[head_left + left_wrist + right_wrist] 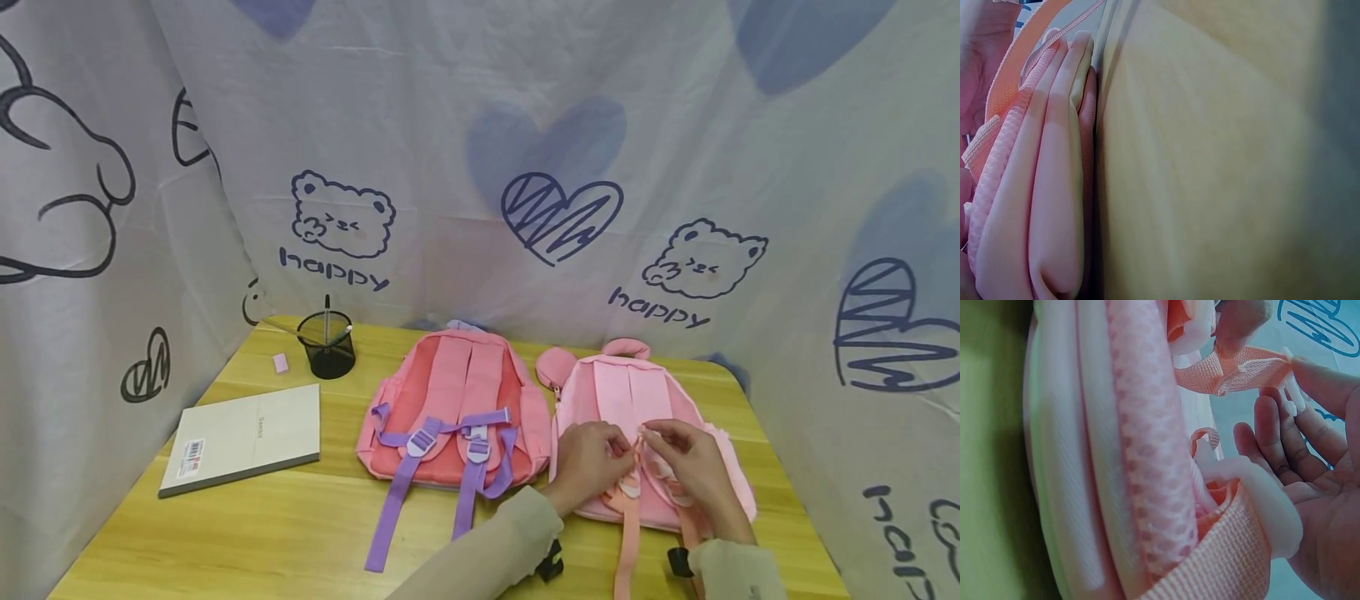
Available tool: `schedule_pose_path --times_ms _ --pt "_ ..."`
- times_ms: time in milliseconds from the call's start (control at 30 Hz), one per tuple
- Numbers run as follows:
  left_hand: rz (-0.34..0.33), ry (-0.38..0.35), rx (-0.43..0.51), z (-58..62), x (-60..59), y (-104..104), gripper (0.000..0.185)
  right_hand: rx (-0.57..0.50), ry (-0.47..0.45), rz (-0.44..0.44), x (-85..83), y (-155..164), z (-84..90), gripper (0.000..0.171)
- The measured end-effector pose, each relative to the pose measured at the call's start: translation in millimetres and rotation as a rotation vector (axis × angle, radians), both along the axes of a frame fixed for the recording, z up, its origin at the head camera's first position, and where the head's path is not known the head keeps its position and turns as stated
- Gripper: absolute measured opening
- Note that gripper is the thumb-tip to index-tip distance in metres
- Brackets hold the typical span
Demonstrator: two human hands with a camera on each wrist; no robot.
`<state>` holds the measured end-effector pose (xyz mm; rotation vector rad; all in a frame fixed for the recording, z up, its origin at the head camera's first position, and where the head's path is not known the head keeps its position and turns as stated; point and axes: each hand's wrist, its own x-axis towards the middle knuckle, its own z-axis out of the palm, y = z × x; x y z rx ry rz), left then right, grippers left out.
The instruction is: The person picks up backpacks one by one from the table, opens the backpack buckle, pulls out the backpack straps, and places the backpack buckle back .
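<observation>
left hand (588, 454): fingers pinched | right hand (686, 458): fingers pinched, hands together

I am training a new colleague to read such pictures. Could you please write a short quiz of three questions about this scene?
1. True or false: both hands are at the chest strap of the backpack with purple straps.
2. Multiple choice: what lies nearest the book? A) a black mesh pen cup B) a pair of scissors C) a water bottle
3. Short answer: which hand holds the white clip end of the peach strap?

Key
1. False. The left hand and the right hand work on the light pink backpack; the purple-strapped backpack lies untouched beside it.
2. A, the pen cup.
3. The right hand; its fingertips pinch the clip on the peach strap.
</observation>
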<state>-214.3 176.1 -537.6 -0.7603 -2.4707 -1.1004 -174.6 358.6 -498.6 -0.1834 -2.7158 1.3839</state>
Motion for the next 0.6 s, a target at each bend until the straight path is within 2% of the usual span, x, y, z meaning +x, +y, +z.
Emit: schedule_pose_path --times_ms 300,600 --pt "-0.015 -0.05 0.008 -1.6 -0.4 -0.7 0.008 -0.001 0.016 -0.002 -0.9 0.5 -3.3 0.041" --pt "-0.012 -0.078 0.012 -4.1 -0.9 -1.0 0.009 -0.002 0.094 0.02 1.0 -1.7 -1.4 0.039"
